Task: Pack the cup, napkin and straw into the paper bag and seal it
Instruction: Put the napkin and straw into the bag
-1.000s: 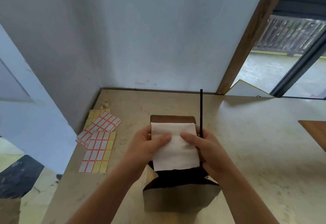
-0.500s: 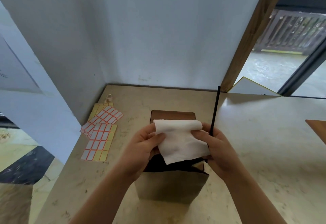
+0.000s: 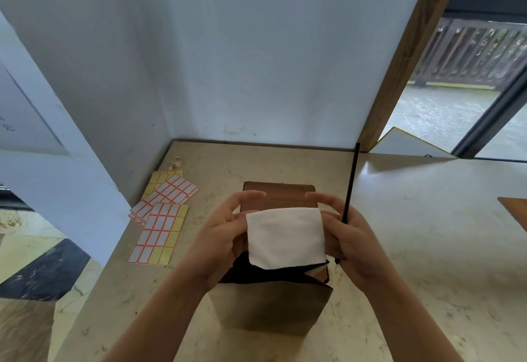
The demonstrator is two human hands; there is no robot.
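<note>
A brown paper bag (image 3: 271, 307) stands open on the beige counter, its dark mouth facing me. Above the mouth I hold a folded white napkin (image 3: 285, 236) by both side edges. My left hand (image 3: 225, 233) pinches its left edge. My right hand (image 3: 350, 242) pinches its right edge and also grips a thin black straw (image 3: 351, 179) that points up and away. The bag's far flap (image 3: 279, 195) shows behind the napkin. The cup is not visible; the inside of the bag is dark.
Sheets of orange-and-yellow sticker labels (image 3: 162, 219) lie at the left on the counter (image 3: 427, 247), with a small tape roll (image 3: 176, 161) behind them. White walls close off the back and left. A wooden post (image 3: 405, 56) and a board (image 3: 513, 207) stand at the right.
The napkin has been folded over and straightened, now held level over the bag's mouth. The straw tipped slightly right with my right hand. The view shifted a little.
</note>
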